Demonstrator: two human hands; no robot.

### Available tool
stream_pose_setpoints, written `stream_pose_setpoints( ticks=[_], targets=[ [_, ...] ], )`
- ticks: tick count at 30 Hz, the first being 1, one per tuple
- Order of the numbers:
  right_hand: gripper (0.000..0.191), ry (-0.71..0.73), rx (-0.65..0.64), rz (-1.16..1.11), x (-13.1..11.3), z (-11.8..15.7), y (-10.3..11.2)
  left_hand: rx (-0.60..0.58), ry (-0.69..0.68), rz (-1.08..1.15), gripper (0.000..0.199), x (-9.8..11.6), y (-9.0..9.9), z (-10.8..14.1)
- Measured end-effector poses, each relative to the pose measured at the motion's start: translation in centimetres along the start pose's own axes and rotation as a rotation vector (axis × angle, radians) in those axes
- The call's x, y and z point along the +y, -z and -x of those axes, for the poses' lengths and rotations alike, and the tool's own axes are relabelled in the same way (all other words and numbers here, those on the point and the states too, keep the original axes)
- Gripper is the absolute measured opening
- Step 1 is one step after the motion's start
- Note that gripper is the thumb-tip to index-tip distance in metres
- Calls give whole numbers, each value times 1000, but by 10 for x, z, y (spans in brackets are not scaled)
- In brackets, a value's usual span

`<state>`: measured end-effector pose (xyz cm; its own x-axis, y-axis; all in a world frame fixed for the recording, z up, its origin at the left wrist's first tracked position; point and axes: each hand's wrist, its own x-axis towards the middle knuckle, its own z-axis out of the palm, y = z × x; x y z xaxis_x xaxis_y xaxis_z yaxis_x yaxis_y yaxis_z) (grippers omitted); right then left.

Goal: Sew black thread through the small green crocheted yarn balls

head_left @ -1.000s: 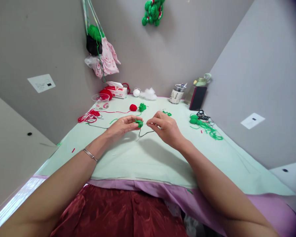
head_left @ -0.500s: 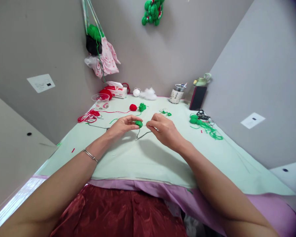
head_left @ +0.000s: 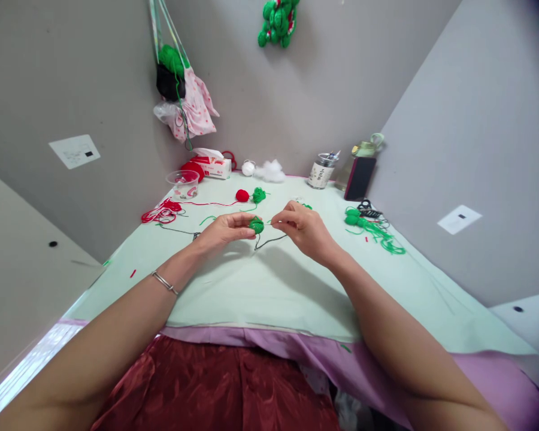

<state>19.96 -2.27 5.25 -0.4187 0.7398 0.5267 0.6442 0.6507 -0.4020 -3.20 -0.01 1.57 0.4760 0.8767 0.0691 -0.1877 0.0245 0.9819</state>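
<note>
Between the thumb and fingers of my left hand (head_left: pixel 231 228) is a small green crocheted ball (head_left: pixel 256 225), its right side showing. My right hand (head_left: pixel 302 227), just right of it, is closed in a pinch on a thin needle (head_left: pixel 268 224) that points at the ball. A dark thread (head_left: pixel 269 242) sags in a loop from beneath the ball up to my right hand. How deep the needle tip sits in the ball is too small to tell.
Red yarn (head_left: pixel 164 211) and a clear plastic tub (head_left: pixel 184 184) lie at the left. Small red (head_left: pixel 242 196) and green yarn balls (head_left: pixel 259 195) sit beyond my hands. A tin (head_left: pixel 321 172), phone (head_left: pixel 360 178), scissors (head_left: pixel 368 208) and green yarn pieces (head_left: pixel 379 233) stand or lie right.
My right hand has risen slightly and turned, its pinch moving a little right. The green ball has shifted slightly right and shows more. The dark thread's loop has moved right.
</note>
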Motion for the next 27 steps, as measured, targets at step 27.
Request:
stream_pose_setpoints(
  ticks=[27],
  targets=[
    [10, -81, -51, -337, 9, -5, -3, -54, -49, 54, 34, -1, -7, 2]
  ],
)
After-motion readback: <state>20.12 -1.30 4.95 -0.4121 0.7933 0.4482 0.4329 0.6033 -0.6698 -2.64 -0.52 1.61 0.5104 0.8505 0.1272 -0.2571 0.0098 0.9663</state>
